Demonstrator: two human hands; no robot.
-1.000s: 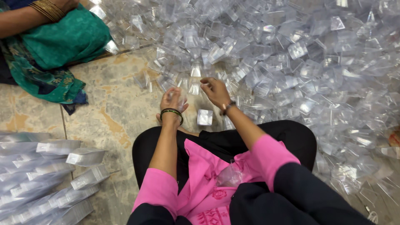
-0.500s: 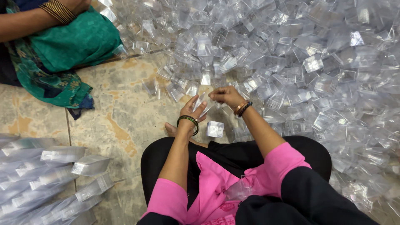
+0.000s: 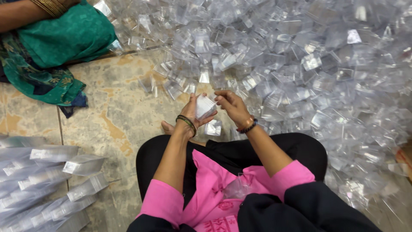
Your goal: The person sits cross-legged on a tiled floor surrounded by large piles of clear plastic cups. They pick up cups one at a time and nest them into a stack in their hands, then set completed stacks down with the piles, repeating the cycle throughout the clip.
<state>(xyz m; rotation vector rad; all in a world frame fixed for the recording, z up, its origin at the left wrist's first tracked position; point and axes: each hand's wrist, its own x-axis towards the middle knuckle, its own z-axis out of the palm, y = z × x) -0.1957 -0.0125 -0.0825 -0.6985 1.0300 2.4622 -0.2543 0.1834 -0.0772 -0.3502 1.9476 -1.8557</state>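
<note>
I sit cross-legged on a stone floor. My left hand point(image 3: 193, 112), with dark bangles at the wrist, holds a small stack of clear plastic pieces point(image 3: 204, 107) upright. My right hand point(image 3: 231, 104), a beaded bracelet on its wrist, is right beside the stack, fingers curled and fingertips at its top edge. A huge heap of clear plastic pieces point(image 3: 300, 64) spreads across the floor ahead and to my right. One loose clear piece point(image 3: 213, 128) lies on the floor just below my hands.
Another person sits at the upper left, shown by an arm with gold bangles point(image 3: 47, 6) and green cloth point(image 3: 64, 34). Long stacked rows of clear pieces point(image 3: 47, 180) lie at the lower left. Bare stone floor point(image 3: 116, 124) stretches between them and me.
My hands have drawn back from the heap toward my body and come together. My left hand now holds a small stack with my right hand at its top.
</note>
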